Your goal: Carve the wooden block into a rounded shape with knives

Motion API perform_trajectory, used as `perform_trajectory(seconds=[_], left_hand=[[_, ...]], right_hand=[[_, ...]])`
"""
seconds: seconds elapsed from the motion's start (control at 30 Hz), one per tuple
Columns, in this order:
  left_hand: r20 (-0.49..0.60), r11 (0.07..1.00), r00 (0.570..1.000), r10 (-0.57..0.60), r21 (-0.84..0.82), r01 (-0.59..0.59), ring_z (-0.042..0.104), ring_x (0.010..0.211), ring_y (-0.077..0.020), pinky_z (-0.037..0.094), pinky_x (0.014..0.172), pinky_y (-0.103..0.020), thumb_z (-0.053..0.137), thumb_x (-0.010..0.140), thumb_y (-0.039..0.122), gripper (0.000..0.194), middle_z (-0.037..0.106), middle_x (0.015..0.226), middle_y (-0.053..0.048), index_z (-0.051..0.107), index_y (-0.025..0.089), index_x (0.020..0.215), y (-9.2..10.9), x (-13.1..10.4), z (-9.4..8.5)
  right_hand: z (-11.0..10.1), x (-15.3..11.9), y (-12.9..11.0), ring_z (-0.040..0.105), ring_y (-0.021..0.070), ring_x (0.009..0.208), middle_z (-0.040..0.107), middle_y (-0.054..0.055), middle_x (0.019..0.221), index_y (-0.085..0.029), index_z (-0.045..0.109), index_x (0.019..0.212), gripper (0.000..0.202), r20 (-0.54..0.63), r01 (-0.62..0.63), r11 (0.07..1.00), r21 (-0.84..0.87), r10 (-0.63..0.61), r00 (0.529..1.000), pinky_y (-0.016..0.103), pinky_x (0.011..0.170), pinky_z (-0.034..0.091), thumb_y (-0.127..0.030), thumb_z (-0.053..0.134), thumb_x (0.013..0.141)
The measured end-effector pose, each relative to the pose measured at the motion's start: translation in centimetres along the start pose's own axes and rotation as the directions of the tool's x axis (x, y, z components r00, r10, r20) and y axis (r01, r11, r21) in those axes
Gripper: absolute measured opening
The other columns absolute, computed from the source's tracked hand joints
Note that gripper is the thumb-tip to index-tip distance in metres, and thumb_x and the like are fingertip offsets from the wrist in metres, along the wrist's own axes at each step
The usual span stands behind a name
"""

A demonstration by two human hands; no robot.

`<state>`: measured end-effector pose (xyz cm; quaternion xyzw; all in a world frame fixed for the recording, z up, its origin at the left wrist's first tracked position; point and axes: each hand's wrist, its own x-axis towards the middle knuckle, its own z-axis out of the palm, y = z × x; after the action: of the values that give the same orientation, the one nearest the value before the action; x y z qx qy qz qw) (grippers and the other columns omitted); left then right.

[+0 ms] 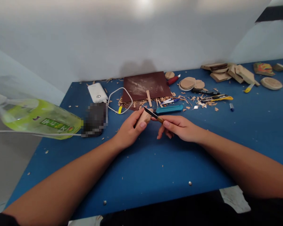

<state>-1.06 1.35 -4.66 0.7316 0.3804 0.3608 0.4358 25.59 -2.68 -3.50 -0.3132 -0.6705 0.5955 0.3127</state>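
Note:
My left hand (129,129) is closed around a small piece of pale wood (145,117), gripping it between thumb and fingers. In my right hand (178,128) is a carving knife (157,117) with a dark blade and a brown handle. The blade points up and left and lies across the near face of the wood; whether it cuts in cannot be made out. Just beyond my hands, a teal utility knife (169,109) rests on the blue table (141,175). Wood shavings (138,104) are scattered behind it, with a thin wooden strip (149,98) among them.
A brown board (146,85) lies against the wall. To the left are a green-labelled bottle (41,117), a white power bank (97,93) with a cable, and a blurred dark object (95,119). Wooden discs (188,83), a red-handled knife (173,80), a black marker (205,91) and wood blocks (244,73) lie right.

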Motion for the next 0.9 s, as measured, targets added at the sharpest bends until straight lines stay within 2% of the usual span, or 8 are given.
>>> perform_trajectory(seconds=[0.13,0.23,0.33,0.43,0.53,0.63,0.77,0.9], left_hand=[[0.084,0.999,0.996,0.008,0.045,-0.012,0.062,0.13,-0.0359,0.047,0.113,-0.05,0.063,0.097,0.063,0.067,0.066,0.146,-0.015,0.06,0.021,0.149,-0.1,-0.1,-0.2],[0.088,0.997,0.996,-0.013,-0.068,0.019,0.067,0.096,-0.0276,0.054,0.088,-0.041,0.06,0.095,0.065,0.062,0.072,0.119,-0.011,0.065,0.02,0.138,-0.1,-0.2,-0.4],[0.086,0.972,0.996,0.001,-0.235,0.02,0.06,0.073,-0.0201,0.049,0.071,-0.036,0.058,0.092,0.065,0.056,0.069,0.099,-0.006,0.071,0.02,0.123,-0.2,-0.4,-0.4],[0.043,0.924,0.999,-0.006,-0.382,0.022,0.06,0.071,-0.0211,0.048,0.065,-0.036,0.055,0.089,0.065,0.057,0.069,0.093,-0.008,0.074,0.018,0.115,0.0,-0.4,-0.1],[0.014,0.858,0.998,-0.062,-0.51,0.06,0.062,0.07,-0.0235,0.049,0.063,-0.037,0.051,0.086,0.067,0.061,0.069,0.085,-0.009,0.075,0.016,0.108,0.4,-0.2,0.3],[0.016,0.787,0.994,-0.107,-0.609,0.095,0.065,0.069,-0.0262,0.052,0.064,-0.041,0.041,0.088,0.068,0.064,0.069,0.077,-0.01,0.075,0.015,0.102,1.2,0.2,0.6],[0.041,0.705,0.976,-0.215,-0.685,0.184,0.065,0.068,-0.0275,0.052,0.058,-0.042,0.03,0.09,0.071,0.069,0.072,0.086,-0.014,0.071,0.017,0.101,1.8,0.4,0.4],[0.15,0.669,0.945,-0.291,-0.675,0.312,0.061,0.061,-0.0257,0.049,0.055,-0.041,0.025,0.088,0.083,0.085,0.069,0.076,-0.014,0.073,0.015,0.103,1.7,0.4,0.0]], right_hand=[[0.1,0.0,-0.2,0.057,0.013,0.068,0.08,0.007,0.101,-0.024,0.054,0.159,0.055,0.039,0.0,0.999,-0.041,0.002,0.999,0.027,0.066,0.049,-0.052,0.045,0.113],[0.2,0.1,-0.3,0.058,0.0128,0.068,0.08,0.006,0.097,-0.022,0.058,0.155,0.053,-0.021,0.005,0.998,-0.068,-0.007,1.0,0.027,0.066,0.049,-0.051,0.047,0.113],[0.1,0.3,0.0,0.059,0.0132,0.066,0.077,0.004,0.085,-0.018,0.065,0.146,0.049,-0.164,-0.012,0.995,-0.095,-0.003,0.986,0.027,0.064,0.048,-0.049,0.056,0.109],[0.0,0.6,0.4,0.06,0.0133,0.062,0.075,0.002,0.078,-0.016,0.069,0.135,0.045,-0.296,-0.046,0.995,-0.083,0.02,0.955,0.028,0.061,0.047,-0.046,0.067,0.102],[-0.1,0.8,0.7,0.061,0.0135,0.061,0.074,0.001,0.077,-0.017,0.069,0.127,0.041,-0.365,-0.057,0.996,-0.065,0.029,0.93,0.03,0.059,0.047,-0.044,0.074,0.096],[-0.1,0.8,0.7,0.061,0.0135,0.061,0.074,0.001,0.077,-0.017,0.068,0.125,0.038,-0.37,-0.06,0.996,-0.066,0.031,0.929,0.03,0.059,0.047,-0.042,0.074,0.096],[0.0,0.7,0.8,0.06,0.0135,0.061,0.073,0.001,0.077,-0.018,0.067,0.127,0.04,-0.374,-0.078,0.994,-0.073,0.046,0.926,0.03,0.058,0.046,-0.043,0.072,0.097],[0.0,0.6,0.9,0.059,0.0141,0.059,0.073,0.001,0.076,-0.018,0.067,0.129,0.043,-0.393,-0.092,0.992,-0.081,0.053,0.918,0.031,0.057,0.046,-0.047,0.073,0.097]])
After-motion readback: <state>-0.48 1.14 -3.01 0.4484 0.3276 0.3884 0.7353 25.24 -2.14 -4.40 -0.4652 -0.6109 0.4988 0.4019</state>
